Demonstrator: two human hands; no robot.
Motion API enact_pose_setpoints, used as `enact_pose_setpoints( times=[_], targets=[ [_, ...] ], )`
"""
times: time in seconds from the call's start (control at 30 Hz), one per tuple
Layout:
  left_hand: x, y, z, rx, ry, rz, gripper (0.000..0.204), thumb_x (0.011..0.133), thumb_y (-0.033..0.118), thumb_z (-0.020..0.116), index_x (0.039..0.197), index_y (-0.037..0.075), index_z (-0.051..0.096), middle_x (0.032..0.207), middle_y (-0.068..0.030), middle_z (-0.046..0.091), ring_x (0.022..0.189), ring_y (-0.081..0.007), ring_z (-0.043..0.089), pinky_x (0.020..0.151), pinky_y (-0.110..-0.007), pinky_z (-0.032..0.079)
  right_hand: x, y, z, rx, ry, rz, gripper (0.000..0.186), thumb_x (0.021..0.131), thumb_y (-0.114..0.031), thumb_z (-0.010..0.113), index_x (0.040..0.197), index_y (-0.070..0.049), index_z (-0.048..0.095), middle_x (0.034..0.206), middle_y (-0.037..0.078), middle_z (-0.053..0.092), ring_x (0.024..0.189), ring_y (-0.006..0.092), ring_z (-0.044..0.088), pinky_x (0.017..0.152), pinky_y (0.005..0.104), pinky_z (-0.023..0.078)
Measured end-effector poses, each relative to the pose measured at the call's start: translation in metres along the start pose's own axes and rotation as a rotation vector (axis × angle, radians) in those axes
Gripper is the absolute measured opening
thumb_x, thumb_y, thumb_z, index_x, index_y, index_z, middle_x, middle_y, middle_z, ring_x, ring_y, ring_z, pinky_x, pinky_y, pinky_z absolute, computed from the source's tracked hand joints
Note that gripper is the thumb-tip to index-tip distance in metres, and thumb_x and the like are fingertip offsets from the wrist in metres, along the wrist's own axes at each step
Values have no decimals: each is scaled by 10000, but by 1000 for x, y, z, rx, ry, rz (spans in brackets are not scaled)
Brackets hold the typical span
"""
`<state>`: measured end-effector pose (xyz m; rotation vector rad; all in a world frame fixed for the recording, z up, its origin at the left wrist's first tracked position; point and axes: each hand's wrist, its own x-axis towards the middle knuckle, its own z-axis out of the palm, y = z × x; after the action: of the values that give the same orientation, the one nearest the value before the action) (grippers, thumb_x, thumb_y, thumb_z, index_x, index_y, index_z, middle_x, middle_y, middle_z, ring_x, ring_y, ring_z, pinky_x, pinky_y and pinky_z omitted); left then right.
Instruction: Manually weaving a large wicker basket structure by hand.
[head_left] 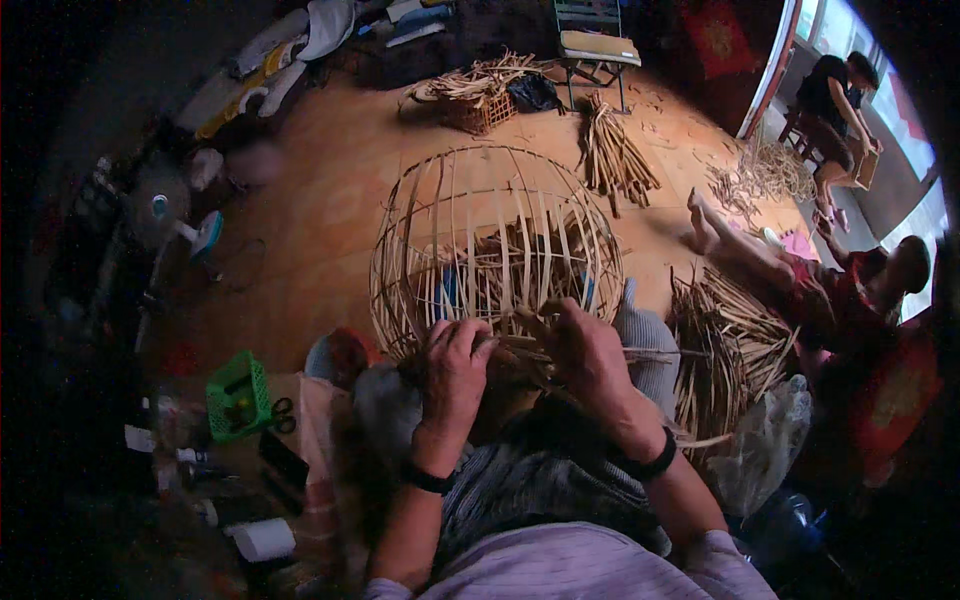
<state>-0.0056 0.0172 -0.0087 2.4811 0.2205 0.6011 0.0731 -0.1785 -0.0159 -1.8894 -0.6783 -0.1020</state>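
A round open-weave basket frame of pale bamboo strips (495,235) lies on its side on my lap and the orange floor. My left hand (455,370) is closed over the strips at the frame's near rim. Just to its right, my right hand (590,355) is closed on other strips at the same rim. Loose strip ends (660,352) stick out to the right of that hand. Both wrists wear a dark band.
Bundles of bamboo strips lie at my right (725,345) and farther back (612,155). A small basket of strips (480,95) and a chair (597,48) stand at the back. A green basket (238,395) and scissors (282,413) sit left. Two other people sit at right.
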Motion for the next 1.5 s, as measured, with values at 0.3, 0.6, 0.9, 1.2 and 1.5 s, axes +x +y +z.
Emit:
enact_pose_setpoints(
  times=[0.3, 0.6, 0.9, 1.2, 1.5],
  targets=[
    [0, -5, 22, -71, 81, -52, 270, 836, 6, 787, 1077, 70, 682, 929, -116, 714, 946, -342, 664, 819, -456, 530, 17, 7, 20, -165, -137, 33, 284, 946, -90, 678, 1221, -20, 662, 943, 197, 725, 836, 318, 723, 700, 405, 564],
    [4, 8, 13, -103, 133, 65, 655, 831, -86, 748, 1425, 99, 542, 1212, -186, 620, 1099, -418, 637, 933, -482, 543, 20, -15, 17, 685, -282, 444, 312, 1043, -190, 682, 1248, 41, 639, 1010, 28, 728, 902, 107, 655, 761, 282, 549],
    [1, -1, 16, -172, 32, -20, 547, 830, -131, 700, 1331, 68, 611, 1132, -171, 590, 1041, -393, 631, 909, -449, 529, 21, -4, 22, 226, -355, 169, 303, 973, -77, 615, 1249, 32, 674, 1079, 226, 760, 983, 313, 751, 866, 397, 564],
    [8, -10, 23, -270, 91, -45, 515, 749, -177, 668, 1211, 46, 710, 903, -67, 486, 805, -214, 520, 726, -323, 451, 3, 31, 46, -225, -134, -33, 429, 950, -99, 592, 1375, -48, 604, 850, 248, 681, 778, 419, 701, 648, 491, 517],
    [6, -23, 31, -359, 119, -83, 309, 787, -96, 680, 1073, 19, 683, 1005, -103, 617, 905, -265, 638, 807, -354, 515, 23, 25, 47, -224, -166, -140, 433, 920, -120, 645, 1347, -72, 593, 786, 236, 659, 740, 425, 686, 608, 491, 506]
  ],
)
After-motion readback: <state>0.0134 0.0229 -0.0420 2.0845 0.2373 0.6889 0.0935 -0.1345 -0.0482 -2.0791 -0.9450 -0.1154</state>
